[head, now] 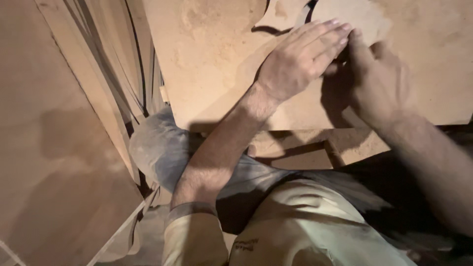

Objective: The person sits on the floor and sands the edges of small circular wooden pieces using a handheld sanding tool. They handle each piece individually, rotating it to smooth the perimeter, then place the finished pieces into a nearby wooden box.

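- The left hand (295, 64) lies flat on the big brown sheet (212, 59). Its fingers are spread a little and stretched out, and they grip nothing.
- The right hand (379, 81) is just beside it, also on the sheet, with the thumb up near the left fingertips. It looks open and pressing, but shadow hides its fingers, so I cannot tell if it pinches an edge.
- The sheet lies in front of the person, over the knees (162, 148), and smaller scraps (305, 148) show under its near edge.
- Near the fingertips there is a dark crack (268, 28) in the top layer. I think pressing or pulling close to it could make the tear longer.
- A stack (123, 74) of thin sheets leans at the left. A push from the knee could make them slide.
- The sheet seems thin and hangs past its support, so too much weight from the hands could bend or break it.
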